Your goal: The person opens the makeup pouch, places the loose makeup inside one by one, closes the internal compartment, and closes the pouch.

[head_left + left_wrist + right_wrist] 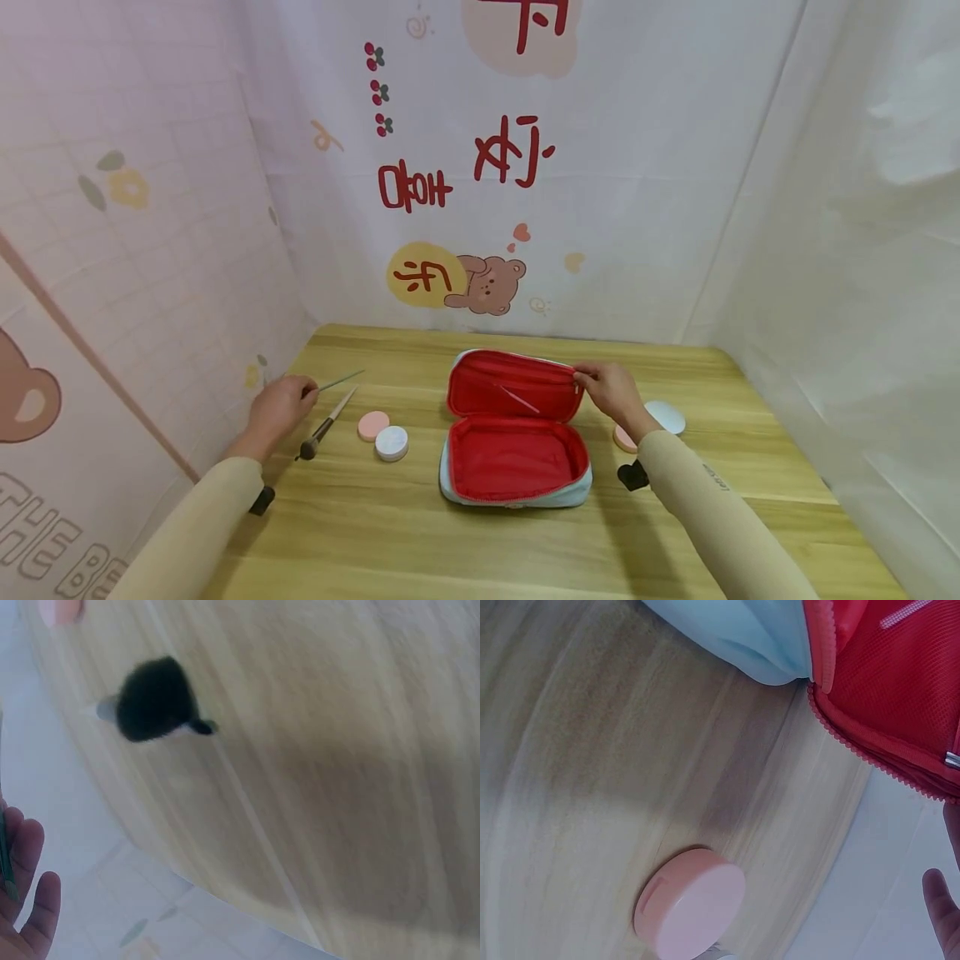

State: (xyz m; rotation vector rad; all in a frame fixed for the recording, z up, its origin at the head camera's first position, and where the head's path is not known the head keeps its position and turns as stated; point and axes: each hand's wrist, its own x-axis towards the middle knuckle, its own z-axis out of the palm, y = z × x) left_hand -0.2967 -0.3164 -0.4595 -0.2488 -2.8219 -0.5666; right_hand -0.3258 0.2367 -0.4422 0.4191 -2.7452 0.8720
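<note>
Right hand (611,392): fingers clamped on pouch (555,495) lid (476,387), one o'clock; we think, propping it open. Left hand (283,407), nine o'clock: fingers clamped on green stick (341,380).

"THE BE" (58,537) on left curtain (161,275), Chinese characters (504,150) on back curtain (637,183), unclear sleeve lettering (716,477)

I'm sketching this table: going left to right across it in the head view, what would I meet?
Left hand, dark-tipped brush, pink round case, white round case, open red-lined bag, right hand, white disc.
</note>
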